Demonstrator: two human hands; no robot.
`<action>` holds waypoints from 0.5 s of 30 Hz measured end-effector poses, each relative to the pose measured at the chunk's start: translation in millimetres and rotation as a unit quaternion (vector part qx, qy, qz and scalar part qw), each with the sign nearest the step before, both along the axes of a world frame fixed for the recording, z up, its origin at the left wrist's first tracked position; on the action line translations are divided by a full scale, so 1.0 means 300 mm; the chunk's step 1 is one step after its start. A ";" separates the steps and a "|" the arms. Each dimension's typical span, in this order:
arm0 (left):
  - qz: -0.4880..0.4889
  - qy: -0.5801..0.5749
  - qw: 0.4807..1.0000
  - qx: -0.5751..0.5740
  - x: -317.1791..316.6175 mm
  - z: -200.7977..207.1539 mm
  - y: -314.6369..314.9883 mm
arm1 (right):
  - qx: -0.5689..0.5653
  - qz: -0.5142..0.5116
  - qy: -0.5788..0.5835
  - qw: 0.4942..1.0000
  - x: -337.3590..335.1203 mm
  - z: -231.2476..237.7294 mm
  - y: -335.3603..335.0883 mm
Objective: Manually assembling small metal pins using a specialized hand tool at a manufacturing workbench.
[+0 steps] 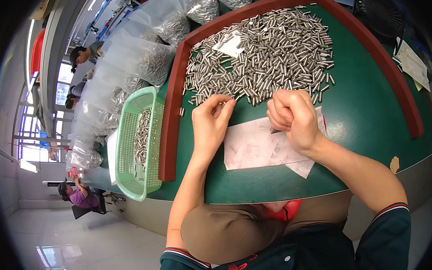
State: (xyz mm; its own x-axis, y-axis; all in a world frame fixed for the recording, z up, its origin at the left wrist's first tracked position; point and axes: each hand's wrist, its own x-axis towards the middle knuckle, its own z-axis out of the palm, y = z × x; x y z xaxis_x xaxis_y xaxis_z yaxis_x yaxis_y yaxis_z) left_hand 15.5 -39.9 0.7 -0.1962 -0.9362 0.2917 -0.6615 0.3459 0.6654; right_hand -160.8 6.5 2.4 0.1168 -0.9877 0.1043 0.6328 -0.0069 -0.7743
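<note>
A wide heap of small shiny metal pins (pixel 279 55) covers the far part of the green tabletop (pixel 363 113). My left hand (pixel 211 122) is at the heap's near edge, thumb and fingertips pinched together. What it pinches, if anything, I cannot make out. My right hand (pixel 297 122) is closed in a fist over a stained sheet of pale paper (pixel 249 149). A small dark tip shows below its curled fingers, too little to name. A white scrap of paper (pixel 229 45) is among the pins.
A red-brown raised border (pixel 173 113) frames the work area. Left of it stands a green plastic basket (pixel 124 164) holding more pins. Clear bags of pins (pixel 156 63) line the far left. A black fan (pixel 378 16) and papers (pixel 413 62) are at the far right. Other people sit in the left background.
</note>
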 end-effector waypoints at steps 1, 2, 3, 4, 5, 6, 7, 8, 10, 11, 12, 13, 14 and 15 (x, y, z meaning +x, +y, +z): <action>-0.002 -0.047 0.998 -0.029 -0.021 0.000 -0.002 | 0.001 0.001 0.001 1.000 0.000 -0.001 0.000; -0.004 -0.094 0.994 -0.057 -0.036 -0.006 -0.007 | 0.001 -0.002 0.001 1.000 0.000 -0.001 -0.001; -0.018 -0.137 0.987 -0.086 -0.043 -0.009 -0.012 | -0.001 -0.004 0.000 1.000 0.001 0.002 -0.001; -0.017 -0.137 0.987 -0.086 -0.044 -0.013 -0.013 | -0.001 -0.002 -0.001 1.000 0.003 0.002 -0.001; -0.018 -0.147 0.985 -0.086 -0.043 -0.016 -0.013 | -0.005 0.003 -0.014 1.000 0.004 0.001 0.000; -0.022 -0.156 0.984 -0.085 -0.046 -0.020 -0.015 | -0.009 0.006 -0.026 1.000 0.002 -0.003 0.000; -0.023 -0.156 0.984 -0.084 -0.046 -0.021 -0.014 | -0.008 0.005 -0.026 1.000 0.002 -0.003 -0.001; -0.021 -0.141 0.987 -0.080 -0.043 -0.019 -0.011 | -0.005 0.001 -0.015 1.000 0.003 -0.001 -0.001; -0.021 -0.054 0.998 -0.029 -0.031 -0.003 -0.005 | -0.002 -0.006 -0.004 1.000 0.001 0.000 -0.002; -0.032 0.113 0.992 0.044 -0.025 -0.006 -0.006 | -0.001 -0.001 -0.004 1.000 0.002 -0.002 -0.003; -0.008 0.257 0.943 0.211 -0.015 0.020 0.010 | 0.000 0.001 -0.004 1.000 0.000 -0.002 -0.002; -0.069 0.410 0.852 0.318 0.003 0.020 0.010 | -0.002 -0.001 -0.005 1.000 -0.003 -0.002 -0.001; -0.089 0.490 0.779 0.381 0.015 0.010 0.004 | -0.001 -0.005 -0.004 1.000 -0.010 -0.003 0.000; -0.090 0.523 0.742 0.409 0.029 0.006 0.010 | -0.001 -0.002 -0.005 1.000 -0.005 -0.001 -0.001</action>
